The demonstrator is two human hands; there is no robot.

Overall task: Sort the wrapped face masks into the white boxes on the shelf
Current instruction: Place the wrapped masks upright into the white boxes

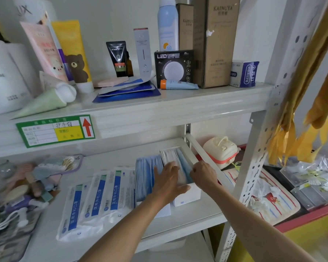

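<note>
Two white boxes stand side by side on the lower shelf (121,220), and the right box (187,193) is being packed with wrapped masks (171,155) stood on edge (probably to fit more in). The stack is steadied by the left hand (167,178), laid flat with fingers spread, while one blue mask (186,171) is pinched by the right hand (204,173) at the box's edge.

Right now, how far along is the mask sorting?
Mostly done, it seems. The left white box and the right white box are both packed with wrapped masks. In hand: the left hand and right hand are pressing masks into the right one. Left: three flat mask packs lying beside the boxes.
</note>
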